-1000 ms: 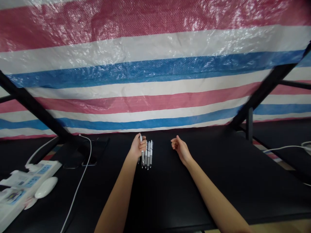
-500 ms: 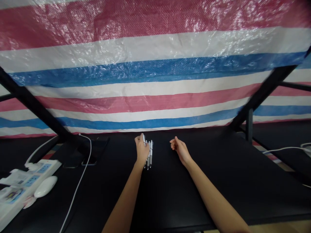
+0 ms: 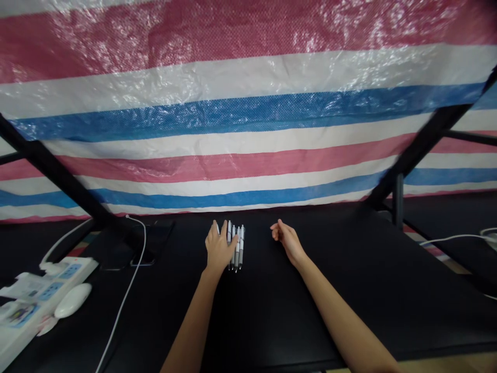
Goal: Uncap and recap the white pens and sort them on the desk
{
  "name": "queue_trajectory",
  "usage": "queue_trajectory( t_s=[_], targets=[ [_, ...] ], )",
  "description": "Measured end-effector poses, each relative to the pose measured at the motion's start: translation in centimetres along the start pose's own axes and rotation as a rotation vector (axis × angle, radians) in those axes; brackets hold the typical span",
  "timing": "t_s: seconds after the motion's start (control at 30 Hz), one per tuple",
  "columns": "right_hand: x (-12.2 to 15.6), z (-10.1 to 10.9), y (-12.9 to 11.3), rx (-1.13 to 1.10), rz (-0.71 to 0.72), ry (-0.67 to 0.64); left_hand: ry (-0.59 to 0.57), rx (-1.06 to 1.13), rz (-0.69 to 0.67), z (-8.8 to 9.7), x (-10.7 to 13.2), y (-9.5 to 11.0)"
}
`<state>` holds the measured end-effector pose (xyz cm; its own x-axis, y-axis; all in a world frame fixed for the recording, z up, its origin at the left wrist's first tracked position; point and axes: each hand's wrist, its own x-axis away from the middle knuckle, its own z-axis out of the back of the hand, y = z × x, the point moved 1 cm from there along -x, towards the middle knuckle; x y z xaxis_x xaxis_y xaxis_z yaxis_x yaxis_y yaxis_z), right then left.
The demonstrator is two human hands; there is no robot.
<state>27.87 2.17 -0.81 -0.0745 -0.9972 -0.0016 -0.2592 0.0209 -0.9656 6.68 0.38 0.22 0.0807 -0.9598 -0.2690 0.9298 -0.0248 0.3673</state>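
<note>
Several white-and-grey click pens (image 3: 238,243) lie side by side on the black tabletop (image 3: 267,311), pointing away from me. My left hand (image 3: 220,251) is over the left side of this row, palm down with its fingers spread. Its thumb reaches across the nearest pens, touching or just above them. The white end of one more pen (image 3: 218,228) shows between its fingers; the rest of that pen is hidden under the hand. To the right of the pens, my right hand (image 3: 289,243) rests on its side, fingers curled in, with nothing visible in them.
At the left stand a white power strip (image 3: 83,267) and a white computer mouse (image 3: 73,300). A white cable (image 3: 130,290) runs along the tabletop, past dark flat objects (image 3: 112,261). Slanting black frame legs (image 3: 66,178) flank the table, and a striped plastic sheet (image 3: 248,166) hangs behind it.
My left hand has shifted left and its fingers have spread from a pinch on a pen. A pen at the row's left is now in plain view. My right hand stays almost still.
</note>
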Motion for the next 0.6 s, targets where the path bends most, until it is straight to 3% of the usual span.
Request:
queue_trajectory(
  t_s=[0.2, 0.43, 0.6],
  targets=[
    [0.0, 0.0, -0.1, 0.029, 0.018, -0.008, -0.093, 0.032, -0.087, -1.3, 0.5, -0.3],
    [0.2, -0.2, -0.4, 0.207, 0.100, 0.017, -0.033, 0.065, -0.111, -2.2, 1.4, 1.9],
    [-0.3, 0.8, -0.1, 0.436, 0.147, 0.065, -0.045, 0.090, -0.130, -2.8, 1.5, 4.1]
  ],
)
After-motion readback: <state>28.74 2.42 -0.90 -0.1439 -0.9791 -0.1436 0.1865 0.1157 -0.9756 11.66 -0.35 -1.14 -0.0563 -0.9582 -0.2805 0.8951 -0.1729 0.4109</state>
